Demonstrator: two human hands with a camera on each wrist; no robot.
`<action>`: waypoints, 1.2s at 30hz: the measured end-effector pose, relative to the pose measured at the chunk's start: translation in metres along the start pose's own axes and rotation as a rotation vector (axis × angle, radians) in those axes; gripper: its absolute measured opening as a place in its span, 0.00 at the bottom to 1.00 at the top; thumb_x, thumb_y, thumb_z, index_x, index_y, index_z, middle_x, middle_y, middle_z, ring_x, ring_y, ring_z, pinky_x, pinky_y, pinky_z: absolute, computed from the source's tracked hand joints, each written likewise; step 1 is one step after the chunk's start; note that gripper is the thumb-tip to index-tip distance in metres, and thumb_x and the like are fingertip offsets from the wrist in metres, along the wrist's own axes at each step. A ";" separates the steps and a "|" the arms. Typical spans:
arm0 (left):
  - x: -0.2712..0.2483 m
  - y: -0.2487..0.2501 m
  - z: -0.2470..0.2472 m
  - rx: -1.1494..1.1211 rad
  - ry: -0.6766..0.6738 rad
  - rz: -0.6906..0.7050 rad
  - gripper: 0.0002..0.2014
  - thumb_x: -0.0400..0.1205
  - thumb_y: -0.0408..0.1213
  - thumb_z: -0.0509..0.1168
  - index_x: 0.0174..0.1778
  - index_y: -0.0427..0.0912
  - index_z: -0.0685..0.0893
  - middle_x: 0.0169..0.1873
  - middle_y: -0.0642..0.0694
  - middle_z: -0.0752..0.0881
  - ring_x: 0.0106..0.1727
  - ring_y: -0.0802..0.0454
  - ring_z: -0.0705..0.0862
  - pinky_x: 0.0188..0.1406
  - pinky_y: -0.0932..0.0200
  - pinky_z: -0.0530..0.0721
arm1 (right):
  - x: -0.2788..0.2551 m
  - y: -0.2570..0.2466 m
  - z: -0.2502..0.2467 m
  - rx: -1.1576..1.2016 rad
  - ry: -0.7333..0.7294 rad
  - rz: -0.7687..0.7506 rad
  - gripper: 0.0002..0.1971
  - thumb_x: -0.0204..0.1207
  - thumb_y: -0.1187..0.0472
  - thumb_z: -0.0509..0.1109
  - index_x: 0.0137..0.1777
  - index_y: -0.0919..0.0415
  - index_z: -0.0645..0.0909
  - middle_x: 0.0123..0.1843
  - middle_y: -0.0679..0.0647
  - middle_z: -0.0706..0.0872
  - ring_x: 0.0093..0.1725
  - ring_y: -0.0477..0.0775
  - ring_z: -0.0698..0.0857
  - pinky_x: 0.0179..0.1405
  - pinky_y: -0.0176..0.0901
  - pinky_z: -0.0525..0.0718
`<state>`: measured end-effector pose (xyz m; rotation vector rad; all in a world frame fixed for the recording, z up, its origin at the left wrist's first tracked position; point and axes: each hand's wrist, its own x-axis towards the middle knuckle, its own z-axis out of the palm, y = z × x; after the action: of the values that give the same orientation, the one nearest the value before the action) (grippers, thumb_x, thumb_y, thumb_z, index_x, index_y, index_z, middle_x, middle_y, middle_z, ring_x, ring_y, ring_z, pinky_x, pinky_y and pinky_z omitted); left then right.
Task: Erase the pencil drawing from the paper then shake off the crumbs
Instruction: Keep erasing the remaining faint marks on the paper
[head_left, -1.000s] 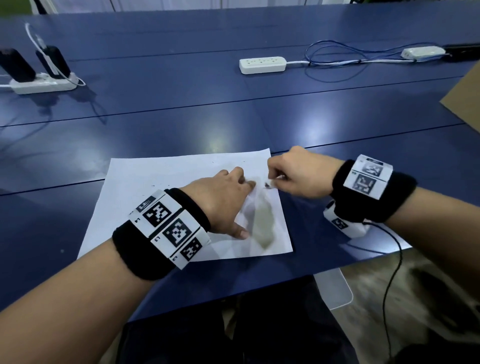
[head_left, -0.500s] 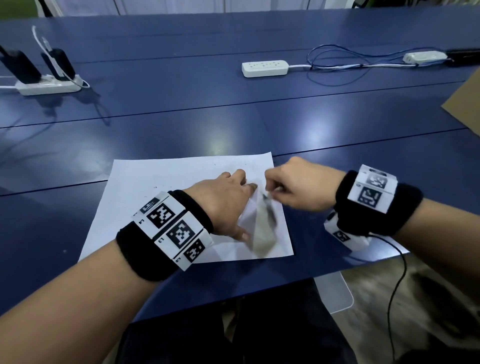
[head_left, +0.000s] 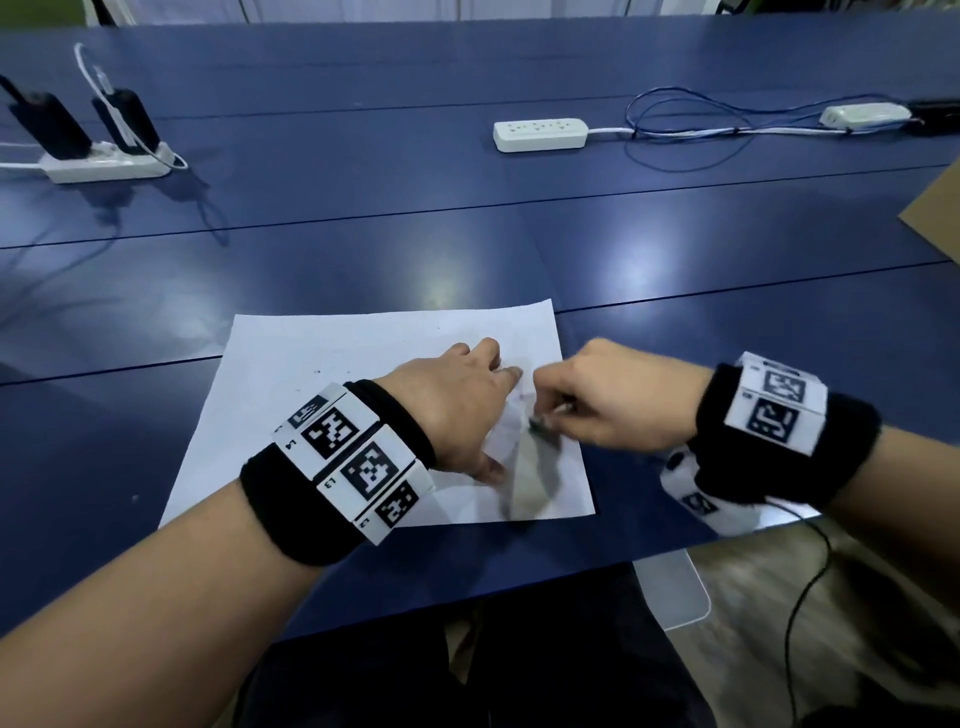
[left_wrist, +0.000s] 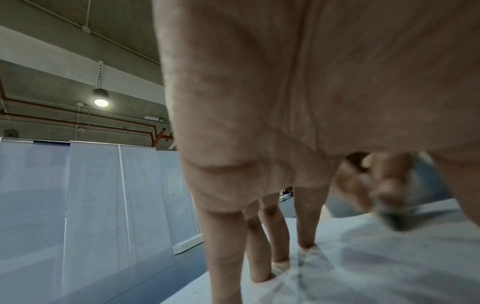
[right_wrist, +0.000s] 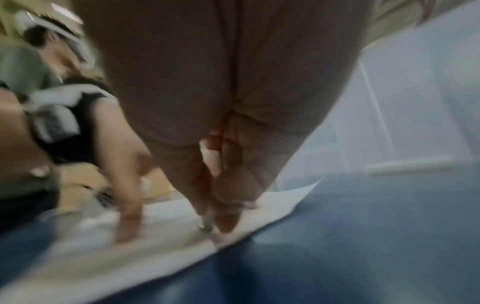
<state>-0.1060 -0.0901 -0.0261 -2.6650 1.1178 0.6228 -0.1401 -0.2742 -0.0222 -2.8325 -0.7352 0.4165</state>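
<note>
A white sheet of paper (head_left: 332, 374) lies on the blue table (head_left: 467, 249) near its front edge. A grey smudged pencil patch (head_left: 530, 478) marks the paper's right part. My left hand (head_left: 462, 410) presses the paper flat with straight, spread fingers (left_wrist: 306, 226), just left of the patch. My right hand (head_left: 602, 400) pinches a small eraser (head_left: 537, 423) with a dirty tip and holds it on the paper at the patch's top. In the left wrist view the eraser (left_wrist: 394, 220) looks blurred. The right wrist view is blurred; the eraser tip (right_wrist: 207, 224) touches the paper (right_wrist: 280, 201).
A white power strip (head_left: 540, 135) with blue and white cables lies at the back middle. Another strip (head_left: 104, 166) with two black chargers stands at the back left. A white adapter (head_left: 862, 115) sits back right, and cardboard (head_left: 935, 213) pokes in at the right edge.
My right hand with the eraser has slid down and toward me along the smudged patch. The left hand has stayed pressed on the paper.
</note>
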 end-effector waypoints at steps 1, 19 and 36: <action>0.000 0.000 0.000 0.002 -0.001 -0.001 0.49 0.68 0.65 0.72 0.80 0.47 0.60 0.71 0.46 0.64 0.70 0.46 0.69 0.62 0.42 0.81 | -0.003 -0.004 0.002 0.011 -0.021 -0.021 0.05 0.77 0.56 0.65 0.44 0.55 0.80 0.34 0.46 0.84 0.33 0.47 0.73 0.38 0.43 0.77; -0.002 -0.005 0.003 0.003 0.038 0.017 0.48 0.69 0.68 0.69 0.81 0.50 0.60 0.71 0.49 0.65 0.70 0.48 0.69 0.59 0.43 0.83 | 0.017 0.019 -0.010 -0.065 0.085 0.189 0.05 0.77 0.56 0.64 0.47 0.56 0.79 0.42 0.52 0.87 0.47 0.57 0.82 0.42 0.46 0.79; -0.001 -0.010 0.006 -0.006 0.094 0.036 0.49 0.64 0.72 0.69 0.78 0.53 0.64 0.67 0.50 0.69 0.66 0.48 0.71 0.61 0.44 0.81 | 0.017 -0.002 -0.001 -0.010 0.043 0.066 0.02 0.75 0.57 0.65 0.44 0.52 0.79 0.36 0.48 0.84 0.38 0.53 0.81 0.40 0.44 0.81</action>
<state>-0.1014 -0.0804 -0.0312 -2.7103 1.1919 0.5131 -0.1266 -0.2641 -0.0241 -2.8716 -0.6385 0.3615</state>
